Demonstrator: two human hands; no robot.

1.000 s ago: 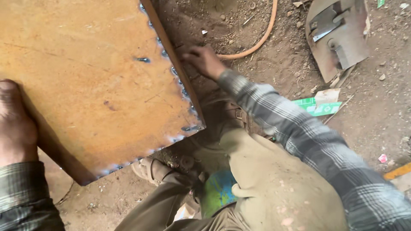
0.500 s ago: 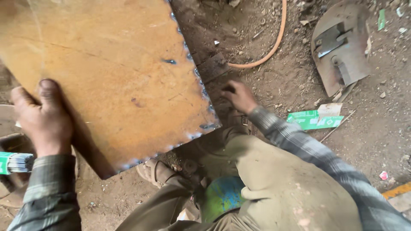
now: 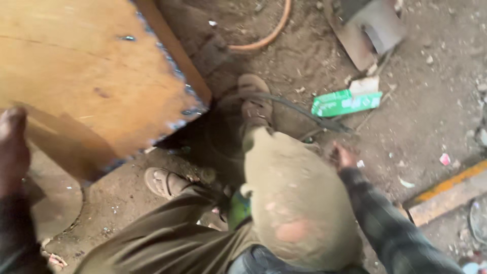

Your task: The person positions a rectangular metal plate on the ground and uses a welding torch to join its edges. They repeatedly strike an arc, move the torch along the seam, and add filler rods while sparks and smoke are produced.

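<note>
Left hand (image 3: 12, 152) grips the near left edge of the rusty steel plate (image 3: 86, 81), fingers curled over it. That plate fills the upper left, tilted, its long edge running from upper middle down to a scorched corner that points toward the sandalled feet (image 3: 256, 104). Below it lies dirt floor (image 3: 116, 208); the person's khaki knee (image 3: 299, 203) stands between plate and right side. Right hand (image 3: 345, 156) hangs low beside the knee, blurred; how far open it is I cannot tell. Beyond lie a green carton (image 3: 345, 103), an orange hose (image 3: 264, 38) and a yellow strip (image 3: 451, 185).
</note>
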